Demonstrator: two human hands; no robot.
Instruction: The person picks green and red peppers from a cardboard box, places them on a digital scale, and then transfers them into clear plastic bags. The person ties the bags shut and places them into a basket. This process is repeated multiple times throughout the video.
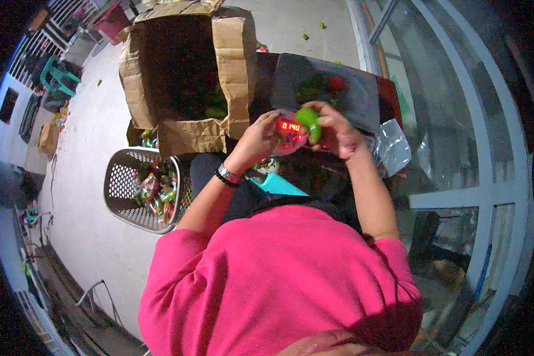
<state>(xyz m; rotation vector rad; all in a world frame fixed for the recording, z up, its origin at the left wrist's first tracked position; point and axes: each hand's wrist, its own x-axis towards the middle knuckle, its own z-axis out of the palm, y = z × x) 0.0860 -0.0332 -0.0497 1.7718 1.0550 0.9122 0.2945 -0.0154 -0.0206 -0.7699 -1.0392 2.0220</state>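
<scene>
My left hand (pixel 260 137) and my right hand (pixel 336 128) meet over a small scale with a glowing red display (pixel 291 127). A clear plastic bag (pixel 288 141) with red and green pieces sits between them, held by my left hand. The fingers of my right hand pinch a green pepper (pixel 308 118) at the bag's top. Behind the scale, a dark tray (pixel 362 95) carries green and red peppers.
An open cardboard box (pixel 231 59) with green peppers stands at the back left. A grey perforated basket (pixel 121 190) with packed bags sits on the floor at left. A loose clear bag (pixel 394 145) lies right of the scale. A glass wall with a pale frame (pixel 474 196) runs along the right.
</scene>
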